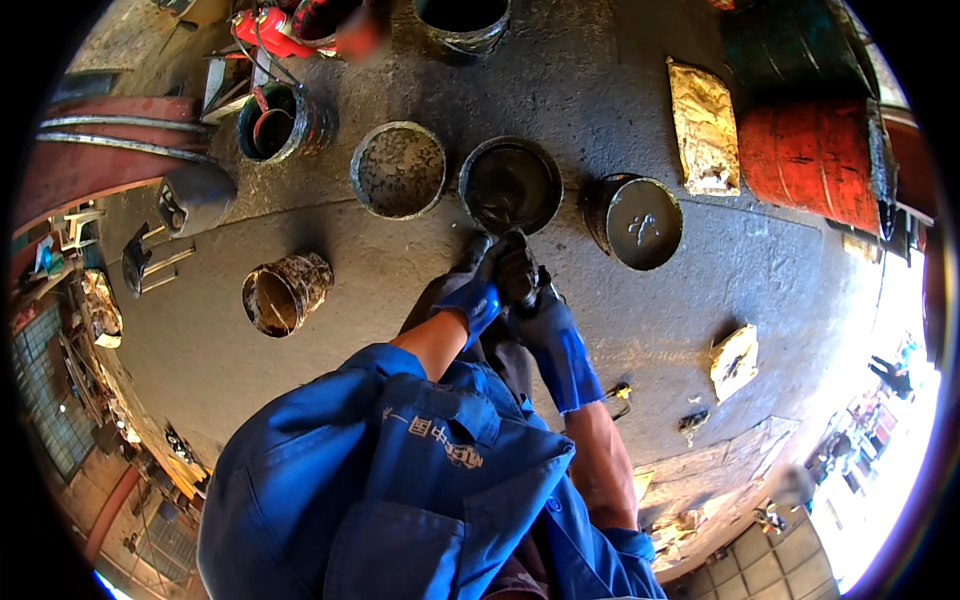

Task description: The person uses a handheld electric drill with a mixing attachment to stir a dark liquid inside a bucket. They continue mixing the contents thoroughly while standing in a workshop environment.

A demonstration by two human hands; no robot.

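Observation:
My left hand (474, 302), in a blue glove, is closed around a dark, grimy tool-like object (517, 272). In a blue glove smeared dark at the fingers, my right hand (549, 332) grips the same object from the other side. Its exact kind cannot be made out, and my gloves cover part of it. Just beyond it is a bucket (559, 192) of dark, wet slurry. A bucket of lumpy grey-brown material (356, 168) stands to the left. On the right, another bucket (596, 217) holds smooth grey slurry with pale marks on its surface.
A dirty bucket (318, 275) stands at left, and a dark pail (319, 125) holds a red-handled tool. Red (810, 165) and dark green (790, 50) drums lie far right near a flattened yellowish sack (703, 125). A dark jerrycan (197, 198) and small stool (140, 262) are left.

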